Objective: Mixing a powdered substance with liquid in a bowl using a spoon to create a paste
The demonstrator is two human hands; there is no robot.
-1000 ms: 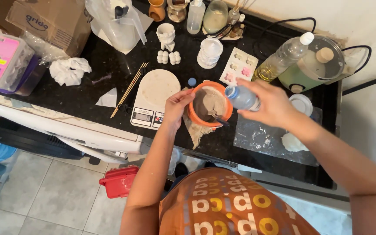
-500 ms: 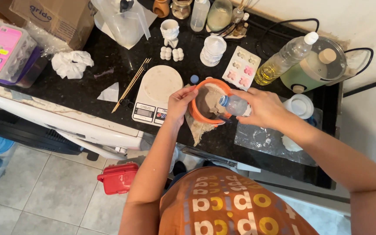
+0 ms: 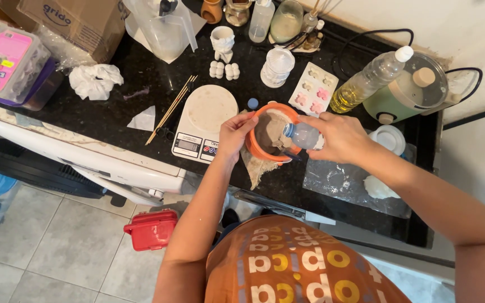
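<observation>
Bowl (image 3: 273, 134) sat mid-bench (image 3: 141, 84), scale (image 3: 204, 120) just left of it, skewers (image 3: 169, 109) further left. Mould tray (image 3: 312, 88) lay behind the bowl, oil bottle (image 3: 369, 78) and cooker (image 3: 413, 90) far right. Small bottle (image 3: 304, 136) lay tilted over the bowl.

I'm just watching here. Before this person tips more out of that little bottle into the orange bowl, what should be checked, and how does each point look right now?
1. Orange bowl steadied: ok, the left hand grips its rim.
2. Small clear bottle held firmly: ok, the right hand wraps around it.
3. Bottle mouth over the bowl: ok, it points over the grey mix inside.
4. Bottle uncapped: cannot tell for sure; a blue cap lies beside the bowl.
5. Kitchen scale clear of spills: ok, it sits beside the bowl, apart from the pour.
6. Liquid left in the bottle: cannot tell.
</observation>
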